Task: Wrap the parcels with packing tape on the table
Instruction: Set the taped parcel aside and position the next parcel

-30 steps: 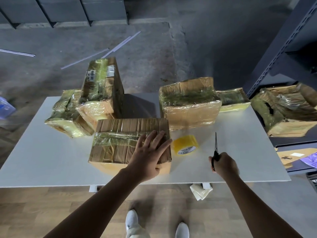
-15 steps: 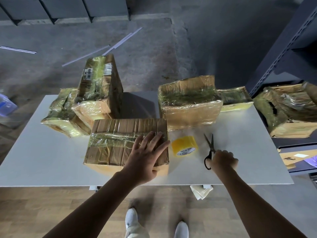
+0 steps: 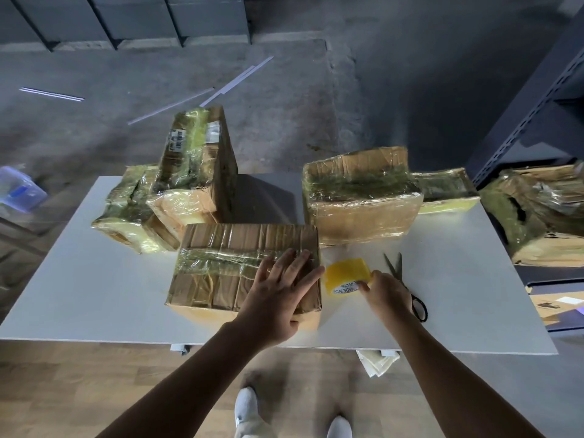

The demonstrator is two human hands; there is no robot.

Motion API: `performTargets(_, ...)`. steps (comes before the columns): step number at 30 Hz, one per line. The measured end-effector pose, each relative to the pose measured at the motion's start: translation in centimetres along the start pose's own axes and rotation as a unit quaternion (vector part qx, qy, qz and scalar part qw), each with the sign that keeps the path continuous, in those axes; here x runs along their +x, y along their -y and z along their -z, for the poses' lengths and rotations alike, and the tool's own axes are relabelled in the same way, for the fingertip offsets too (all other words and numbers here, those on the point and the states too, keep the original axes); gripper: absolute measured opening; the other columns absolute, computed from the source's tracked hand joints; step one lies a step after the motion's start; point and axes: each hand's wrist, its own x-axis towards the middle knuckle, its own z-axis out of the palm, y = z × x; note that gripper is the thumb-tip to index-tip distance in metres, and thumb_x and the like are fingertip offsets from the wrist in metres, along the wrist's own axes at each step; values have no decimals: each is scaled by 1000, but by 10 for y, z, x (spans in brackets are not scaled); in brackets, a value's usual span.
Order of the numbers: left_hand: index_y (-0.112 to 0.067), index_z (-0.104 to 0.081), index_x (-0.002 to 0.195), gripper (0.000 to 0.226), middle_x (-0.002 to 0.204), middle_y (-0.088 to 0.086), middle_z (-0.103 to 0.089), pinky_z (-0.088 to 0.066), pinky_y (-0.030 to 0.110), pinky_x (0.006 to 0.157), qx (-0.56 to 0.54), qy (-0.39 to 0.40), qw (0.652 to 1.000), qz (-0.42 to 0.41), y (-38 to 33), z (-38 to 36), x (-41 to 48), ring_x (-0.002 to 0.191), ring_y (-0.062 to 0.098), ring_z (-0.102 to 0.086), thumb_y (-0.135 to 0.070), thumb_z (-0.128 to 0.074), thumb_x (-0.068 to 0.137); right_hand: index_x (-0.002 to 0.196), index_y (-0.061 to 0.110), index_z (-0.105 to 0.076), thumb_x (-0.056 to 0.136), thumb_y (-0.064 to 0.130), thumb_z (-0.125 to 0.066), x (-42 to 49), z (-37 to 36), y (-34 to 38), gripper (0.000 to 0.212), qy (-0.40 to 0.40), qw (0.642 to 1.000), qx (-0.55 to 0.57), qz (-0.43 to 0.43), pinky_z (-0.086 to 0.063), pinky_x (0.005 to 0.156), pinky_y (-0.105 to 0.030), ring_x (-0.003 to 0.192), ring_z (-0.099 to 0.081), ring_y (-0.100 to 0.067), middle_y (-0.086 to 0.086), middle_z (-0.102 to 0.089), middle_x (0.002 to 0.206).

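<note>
Quick status from my end: my left hand [image 3: 281, 289] is flat on the right end of the front parcel [image 3: 227, 270], fingers straight and spread, just pinning it to the tabletop [image 3: 94, 295]. My right hand [image 3: 387, 294] has thumb and fingers curled onto the near edge of the yellow tape roll [image 3: 346, 273]. The roll sits on the tabletop right beside the parcel's right end, touching or nearly, I can't tell which. The scissors [image 3: 395, 267] lie just right of the roll, blades pointing away from me and handle partly hidden by my wrist, with neither hand on them.

The front parcel has a glossy band of tape across its top, so I'd call this picking up the roll for another pass. Next bit, I reckon, means finding the loose end, sticking it to the box and pulling the roll around while the left hand stops the box sliding. The other parcels [image 3: 360, 197] at the back look wrapped.
</note>
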Motion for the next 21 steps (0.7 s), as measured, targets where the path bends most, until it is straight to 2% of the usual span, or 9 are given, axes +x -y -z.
performTargets(3,-34,-13,152,98,160,7,-13,-6,53,116,5,12,1000,1,0,-2,0,145,32,-14,-42,-69,72,108,10,-61,96,37,-50,5,2,0,32,-9,1000,10,-12,-45,69,-31,99,-63,-31,-12,-67,106)
performTargets(6,-33,-16,152,98,159,8,-15,-4,52,115,2,20,1000,-2,0,-3,-1,145,33,-15,-41,-71,71,104,7,-65,94,31,-52,8,9,-9,29,-26,997,22,-64,-46,70,-32,97,-64,-34,-17,-68,103)
performTargets(9,-35,-6,152,97,161,5,-4,4,50,116,8,19,1000,1,1,-5,1,146,30,-4,-42,-65,76,102,7,-67,94,30,-53,10,15,-25,29,-32,991,35,-121,-46,71,-31,95,-64,-34,-17,-69,100)
performTargets(13,-35,2,151,102,161,6,4,0,52,117,21,53,998,-7,1,0,4,146,30,0,-48,-66,77,103,6,-66,95,32,-54,6,21,-32,30,-34,991,51,-115,-45,70,-31,96,-64,-34,-17,-69,101)
performTargets(17,-31,-19,147,102,157,9,-10,-22,55,110,42,93,994,-44,0,23,21,141,37,-13,-66,-69,67,107,5,-64,96,37,-52,-2,27,-25,36,-23,992,52,-111,-45,71,-31,98,-63,-33,-16,-68,104)
performTargets(19,-28,-32,144,95,156,10,-15,-21,55,109,70,102,990,-69,-2,34,34,140,36,-13,-77,-60,68,109,5,-63,96,39,-51,-8,31,-23,38,-13,992,51,-116,-47,74,-33,100,-63,-33,-16,-67,106)
performTargets(21,-24,-50,135,83,156,10,-21,-13,56,111,96,92,985,-113,-5,38,45,142,33,-12,-80,-46,75,111,5,-63,96,39,-51,-15,34,-23,39,-4,991,51,-126,-49,78,-34,102,-63,-32,-16,-67,109)
